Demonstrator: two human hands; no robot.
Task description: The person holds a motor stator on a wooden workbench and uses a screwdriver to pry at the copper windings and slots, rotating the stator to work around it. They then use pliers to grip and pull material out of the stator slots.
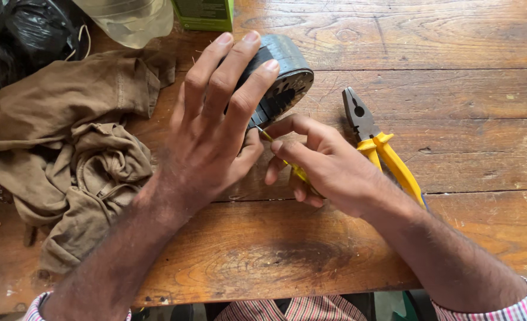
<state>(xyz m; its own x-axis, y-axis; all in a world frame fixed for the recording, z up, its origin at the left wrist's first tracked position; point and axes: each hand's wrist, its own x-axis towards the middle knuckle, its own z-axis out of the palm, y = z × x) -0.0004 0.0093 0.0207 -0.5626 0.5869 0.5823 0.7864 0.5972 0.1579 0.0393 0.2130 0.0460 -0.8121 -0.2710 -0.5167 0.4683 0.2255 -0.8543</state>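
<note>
My left hand (216, 119) lies over a round dark grey metal part (284, 77) on the wooden table (442, 53), fingers spread across its top, holding it on its edge. My right hand (326, 163) grips a small screwdriver with a yellow handle (297, 172); its thin metal tip points at the part's side, just below my left thumb. Most of the handle is hidden inside my fist.
Yellow-handled pliers (379, 145) lie just right of my right hand. A crumpled brown cloth (79, 154) covers the left of the table. At the back edge stand a clear plastic bottle (129, 21), a green box (207, 13) and a black bag (19, 30).
</note>
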